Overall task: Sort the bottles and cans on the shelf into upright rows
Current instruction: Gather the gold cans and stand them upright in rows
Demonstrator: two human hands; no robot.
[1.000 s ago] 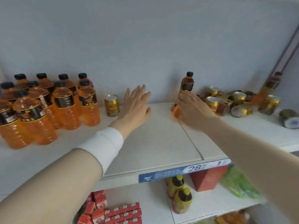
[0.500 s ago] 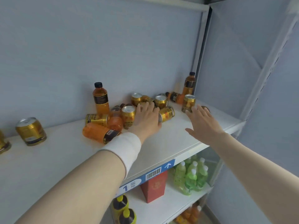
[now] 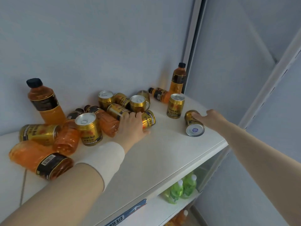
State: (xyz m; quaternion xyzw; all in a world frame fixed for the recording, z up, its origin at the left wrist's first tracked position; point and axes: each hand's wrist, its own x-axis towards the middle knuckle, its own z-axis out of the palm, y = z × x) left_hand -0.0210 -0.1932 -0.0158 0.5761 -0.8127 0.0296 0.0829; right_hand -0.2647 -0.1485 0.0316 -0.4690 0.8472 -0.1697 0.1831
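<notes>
A jumble of gold cans and orange bottles covers the white shelf [image 3: 162,152]. My left hand [image 3: 130,126] closes around a gold can [image 3: 149,119] lying on its side in the middle of the pile. My right hand [image 3: 210,115] is spread, its fingertips touching the far end of another lying can [image 3: 194,123] near the shelf's right edge. Upright cans stand at the front left [image 3: 88,128] and right [image 3: 175,105]. One bottle [image 3: 45,103] stands at the left, another [image 3: 178,79] in the back corner. Several bottles lie flat, one [image 3: 39,160] by my left sleeve.
A grey back wall and a vertical shelf post [image 3: 193,46] close off the back and right. The shelf's front edge carries a blue price strip [image 3: 127,214]. Green bottles [image 3: 182,188] stand on the shelf below.
The view swung right from the upright bottle rows to the pile. My left hand moved onto the lying can in the pile; my right hand reached forward to the lying can at the right.
</notes>
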